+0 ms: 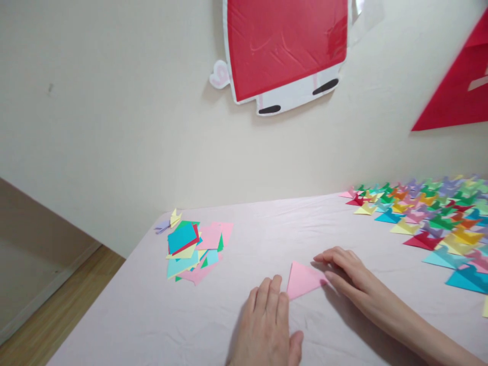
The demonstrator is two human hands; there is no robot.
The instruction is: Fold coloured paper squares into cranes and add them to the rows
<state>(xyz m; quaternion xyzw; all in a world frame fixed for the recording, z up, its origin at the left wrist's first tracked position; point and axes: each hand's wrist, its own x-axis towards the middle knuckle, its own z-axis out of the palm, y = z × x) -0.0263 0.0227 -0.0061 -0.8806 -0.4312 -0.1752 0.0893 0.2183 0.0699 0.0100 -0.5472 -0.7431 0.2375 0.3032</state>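
Note:
A pink piece of origami paper (303, 280), folded into a triangle, lies flat on the cloth-covered table. My left hand (265, 320) rests palm down at its left corner, fingers stretched and thumb out to the side. On the other side, my right hand (345, 272) hovers low with thumb and fingers apart. Its thumb tip meets the triangle's right point, while the index finger reaches past the upper edge. Neither hand grips the paper. What lies under the left palm is hidden.
Loose coloured paper squares (183, 239) are heaped at the left, with small yellow and purple folded pieces (170, 222) behind them. Rows of folded paper cranes (430, 223) cover the right side. A wall (190, 162) with red decorations (287, 46) borders the table's back.

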